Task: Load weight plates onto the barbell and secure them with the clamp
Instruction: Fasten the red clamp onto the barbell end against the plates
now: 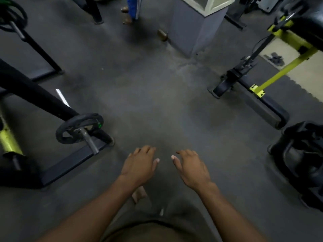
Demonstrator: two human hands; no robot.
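Observation:
A black weight plate (79, 128) sits on a steel barbell sleeve (90, 141) at the left, the bare sleeve end pointing toward me. My left hand (139, 165) hovers empty over the floor, fingers spread, to the right of that sleeve end. My right hand (192, 167) hangs beside it, also empty with fingers apart. More black plates (300, 154) stand in a stack at the right edge. I see no clamp in this blurred view.
A black rack frame (57, 165) lies on the floor at left. A yellow and black machine (258, 88) stands at right, a grey pillar (195, 28) at the back, another person's feet (126, 14) beyond. Dark rubber floor (157, 102) fills the middle.

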